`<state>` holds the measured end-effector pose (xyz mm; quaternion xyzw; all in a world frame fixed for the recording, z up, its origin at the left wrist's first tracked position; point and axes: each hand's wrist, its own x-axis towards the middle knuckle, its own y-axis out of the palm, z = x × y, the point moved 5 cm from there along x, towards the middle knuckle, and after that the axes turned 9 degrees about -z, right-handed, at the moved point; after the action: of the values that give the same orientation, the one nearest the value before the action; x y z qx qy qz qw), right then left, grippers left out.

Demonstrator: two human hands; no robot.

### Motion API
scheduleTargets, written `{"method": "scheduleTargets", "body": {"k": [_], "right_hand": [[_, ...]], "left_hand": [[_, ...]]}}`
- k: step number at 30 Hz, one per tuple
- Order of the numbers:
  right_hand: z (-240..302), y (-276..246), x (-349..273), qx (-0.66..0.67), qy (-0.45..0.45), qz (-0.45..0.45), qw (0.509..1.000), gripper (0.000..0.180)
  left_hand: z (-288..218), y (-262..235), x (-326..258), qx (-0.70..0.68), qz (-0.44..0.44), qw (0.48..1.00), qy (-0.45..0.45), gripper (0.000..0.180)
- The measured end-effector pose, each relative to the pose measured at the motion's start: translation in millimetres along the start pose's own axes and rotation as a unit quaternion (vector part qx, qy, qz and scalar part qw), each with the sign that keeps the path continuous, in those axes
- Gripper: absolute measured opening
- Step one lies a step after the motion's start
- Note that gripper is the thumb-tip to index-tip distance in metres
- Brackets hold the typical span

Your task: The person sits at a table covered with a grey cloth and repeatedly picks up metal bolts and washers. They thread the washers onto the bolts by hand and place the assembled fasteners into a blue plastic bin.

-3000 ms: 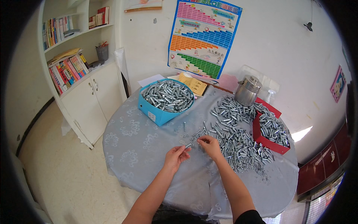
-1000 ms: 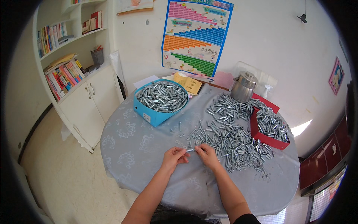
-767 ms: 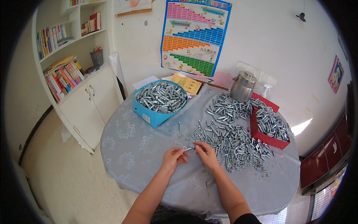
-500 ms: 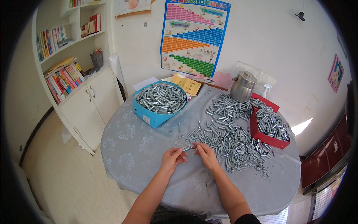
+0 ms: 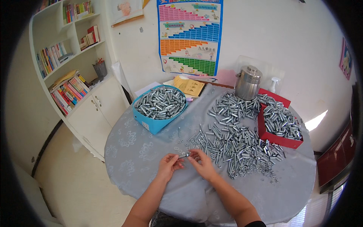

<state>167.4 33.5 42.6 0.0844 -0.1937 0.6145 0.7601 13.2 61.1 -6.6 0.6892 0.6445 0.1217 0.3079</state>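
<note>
A short silvery bolt (image 5: 183, 155) lies across the gap between my hands, above the near middle of the table. My left hand (image 5: 169, 166) pinches one end of it between thumb and fingers. At the other end, the fingertips of my right hand (image 5: 201, 163) close around the tip; whether a nut or washer sits there is too small to tell. Just beyond my hands are scattered washers and nuts (image 5: 181, 148). A large heap of loose bolts and metal sleeves (image 5: 238, 140) spreads to the right, with small nuts and washers (image 5: 261, 169) along its near edge.
A blue box (image 5: 155, 125) heaped with metal bolts stands at the left back. On the right, a red box (image 5: 280, 140) overflows with similar parts. Behind the heap stand a steel pot (image 5: 248, 83) and a spray bottle (image 5: 273, 84). Grey cloth (image 5: 128, 166) covers the round table.
The view has shifted slightly. My right fingers have moved in onto the end of the bolt, and both hands are now closer together around it.
</note>
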Motion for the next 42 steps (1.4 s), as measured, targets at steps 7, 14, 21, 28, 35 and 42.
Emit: {"method": "scheduleTargets", "body": {"k": [7, 14, 21, 28, 35, 42], "right_hand": [[-16, 8, -4, 0.045, 0.081, 0.022, 0.995, 0.016], [-16, 3, -4, -0.005, 0.040, 0.032, 0.999, 0.019], [-13, 6, 0, 0.032, 0.033, 0.036, 0.998, 0.019], [-14, -3, 4, -0.026, 0.067, -0.006, 0.997, 0.023], [-17, -2, -1, -0.075, 0.055, 0.004, 0.996, 0.021], [-6, 2, -9, -0.187, -0.040, 0.006, 0.982, 0.020]], "left_hand": [[-3, -7, 1, 0.024, -0.001, 1.000, 0.014, 0.012], [-2, -5, 2, 0.017, 0.012, 1.000, 0.013, 0.011], [-1, -5, 4, 0.018, 0.018, 0.999, 0.024, 0.011], [-4, -4, -2, 0.036, -0.015, 0.999, 0.020, 0.012], [0, 1, 0, 0.036, 0.000, 0.999, 0.013, 0.012], [-1, 5, 2, 0.022, 0.021, 0.999, 0.010, 0.013]]}}
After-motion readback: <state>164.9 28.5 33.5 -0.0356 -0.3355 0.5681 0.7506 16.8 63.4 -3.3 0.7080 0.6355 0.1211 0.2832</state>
